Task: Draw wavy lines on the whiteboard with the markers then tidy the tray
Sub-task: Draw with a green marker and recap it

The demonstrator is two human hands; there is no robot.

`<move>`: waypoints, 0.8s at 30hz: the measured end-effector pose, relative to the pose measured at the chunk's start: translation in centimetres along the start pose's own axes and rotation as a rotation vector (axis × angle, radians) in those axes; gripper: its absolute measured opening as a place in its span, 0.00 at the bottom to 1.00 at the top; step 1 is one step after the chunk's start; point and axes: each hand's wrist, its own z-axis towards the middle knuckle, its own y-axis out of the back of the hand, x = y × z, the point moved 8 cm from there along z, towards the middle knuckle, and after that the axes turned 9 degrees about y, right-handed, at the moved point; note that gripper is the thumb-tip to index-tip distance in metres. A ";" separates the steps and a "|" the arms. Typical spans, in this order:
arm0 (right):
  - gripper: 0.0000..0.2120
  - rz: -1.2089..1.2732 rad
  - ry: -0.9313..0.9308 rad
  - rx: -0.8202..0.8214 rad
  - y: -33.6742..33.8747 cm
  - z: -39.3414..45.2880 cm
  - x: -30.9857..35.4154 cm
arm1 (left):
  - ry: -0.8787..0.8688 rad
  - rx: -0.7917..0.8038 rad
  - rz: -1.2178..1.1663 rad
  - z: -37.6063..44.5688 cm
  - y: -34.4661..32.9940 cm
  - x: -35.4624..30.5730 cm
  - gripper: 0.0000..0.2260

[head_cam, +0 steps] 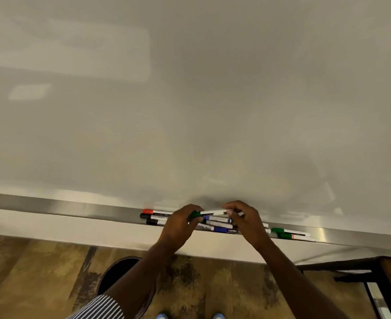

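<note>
Both hands, L [178, 223] & R [247, 223], grip 1 green marker [209, 213] over tray [51, 206].

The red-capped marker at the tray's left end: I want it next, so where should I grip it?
Grip the red-capped marker on its white barrel, just right of the cap, pinching from above. It lies flat against the whiteboard at the back of the tray, with a black-capped marker close in front.
</note>
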 end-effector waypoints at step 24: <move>0.17 0.823 0.511 -0.306 12.3 0.4 29.1 | -0.483 -0.153 -0.784 -0.8 14.1 -30.8 0.23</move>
